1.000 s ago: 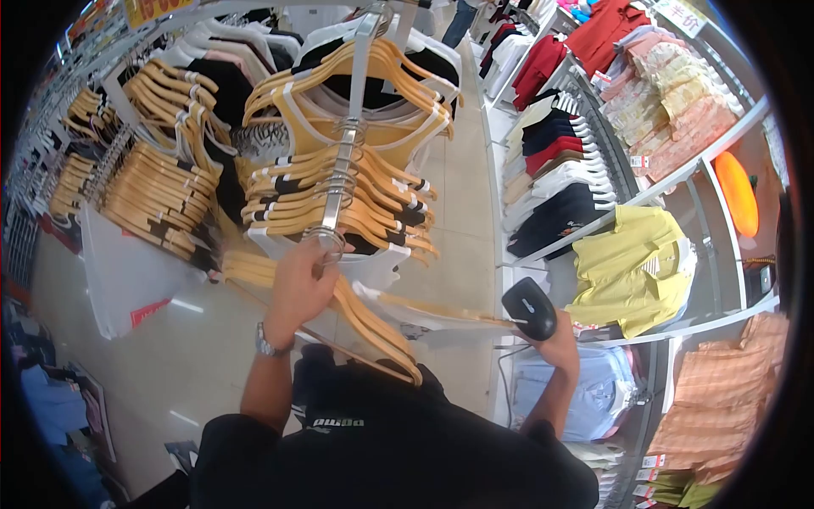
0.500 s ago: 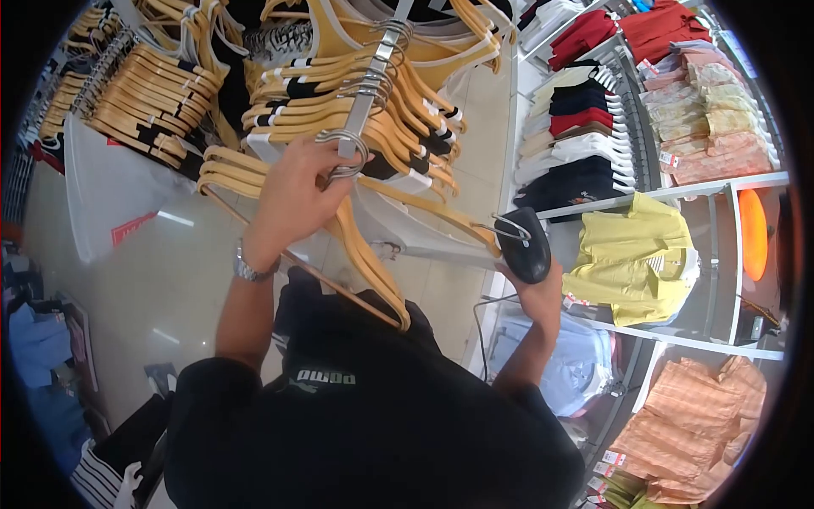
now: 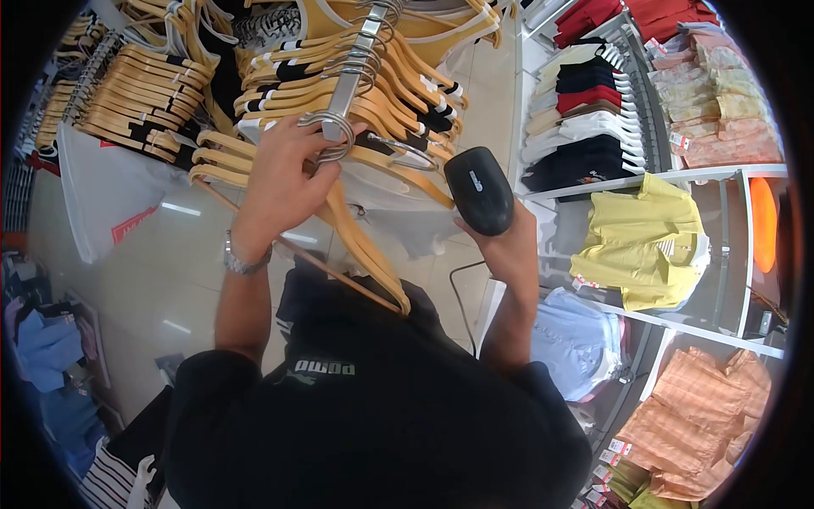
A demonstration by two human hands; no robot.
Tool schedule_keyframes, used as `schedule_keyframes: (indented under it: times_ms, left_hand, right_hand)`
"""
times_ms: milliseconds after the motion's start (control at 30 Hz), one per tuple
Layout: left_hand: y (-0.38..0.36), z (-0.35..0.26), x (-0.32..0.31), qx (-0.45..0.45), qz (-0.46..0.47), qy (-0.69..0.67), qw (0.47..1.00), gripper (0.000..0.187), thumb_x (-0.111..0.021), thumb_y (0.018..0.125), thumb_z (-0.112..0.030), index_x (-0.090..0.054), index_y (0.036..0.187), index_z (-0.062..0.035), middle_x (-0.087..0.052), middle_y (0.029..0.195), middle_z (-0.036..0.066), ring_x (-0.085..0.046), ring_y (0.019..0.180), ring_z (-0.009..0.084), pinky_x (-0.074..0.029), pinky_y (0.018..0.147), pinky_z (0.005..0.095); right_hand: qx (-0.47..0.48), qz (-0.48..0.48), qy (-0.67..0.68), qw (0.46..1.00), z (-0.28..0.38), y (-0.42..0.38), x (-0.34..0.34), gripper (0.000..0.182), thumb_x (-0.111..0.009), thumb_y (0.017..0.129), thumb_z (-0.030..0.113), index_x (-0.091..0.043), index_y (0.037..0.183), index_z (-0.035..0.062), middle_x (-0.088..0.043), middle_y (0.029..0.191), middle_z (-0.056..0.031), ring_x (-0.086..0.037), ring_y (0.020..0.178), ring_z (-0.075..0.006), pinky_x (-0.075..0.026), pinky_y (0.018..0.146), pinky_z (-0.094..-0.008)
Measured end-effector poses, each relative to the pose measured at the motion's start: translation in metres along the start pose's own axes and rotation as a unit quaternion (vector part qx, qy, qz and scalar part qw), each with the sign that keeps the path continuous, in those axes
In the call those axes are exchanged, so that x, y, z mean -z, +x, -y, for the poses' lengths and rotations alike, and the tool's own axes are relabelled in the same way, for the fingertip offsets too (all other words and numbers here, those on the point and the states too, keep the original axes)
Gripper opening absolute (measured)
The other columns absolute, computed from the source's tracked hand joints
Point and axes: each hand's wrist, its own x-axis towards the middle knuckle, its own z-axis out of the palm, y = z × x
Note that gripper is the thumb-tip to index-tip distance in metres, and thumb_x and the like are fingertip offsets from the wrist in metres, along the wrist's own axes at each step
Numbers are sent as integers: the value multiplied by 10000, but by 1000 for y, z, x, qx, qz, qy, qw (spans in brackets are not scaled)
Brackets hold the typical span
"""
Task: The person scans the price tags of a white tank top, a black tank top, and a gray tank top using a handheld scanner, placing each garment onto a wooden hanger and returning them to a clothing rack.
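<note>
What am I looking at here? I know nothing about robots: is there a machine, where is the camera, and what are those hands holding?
There is no robot: a person works with two bare hands, seen by a camera worn on the head, looking forward and down. So the person's black short-sleeved shirt with pale lettering fills the bottom.

The left hand, with a silver watch on its wrist, grasps shiny wire hooks of pale wooden hangers at the end of a silver metal rail. The right hand holds a smooth, rounded black device, probably a scanner.

Below lies a shiny pale tiled floor; on the right hangs a yellow short-sleeved shirt.
</note>
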Motion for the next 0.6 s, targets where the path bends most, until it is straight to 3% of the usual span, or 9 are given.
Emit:
schedule_keyframes:
  times_ms: [233,300,600]
  left_hand:
    - [0,-3,4,-7,0,21,1000,315,-610,729,-90,-732,1014,-32,-657,867,127,-560,842,344,-458,781,450]
    - [0,-5,4,-9,-14,13,1000,330,-619,728,-104,-715,1034,-25,-652,895,138,-565,863,356,-457,791,456]
    - [-8,10,-14,-4,-67,5,998,316,-644,727,-172,-657,975,24,-586,1026,205,-543,1002,395,-420,892,489]
  right_hand:
    - [8,33,-8,999,-9,13,-12,419,-869,715,76,-670,1072,-19,-740,931,-126,-669,818,-181,-523,790,-322]
    - [9,41,-16,999,-11,16,-13,466,-857,722,57,-656,1136,-17,-742,978,-141,-690,876,-187,-525,829,-325]
    - [9,43,-14,999,-5,29,-33,423,-861,699,52,-671,1068,-26,-737,939,-154,-681,842,-203,-521,824,-336]
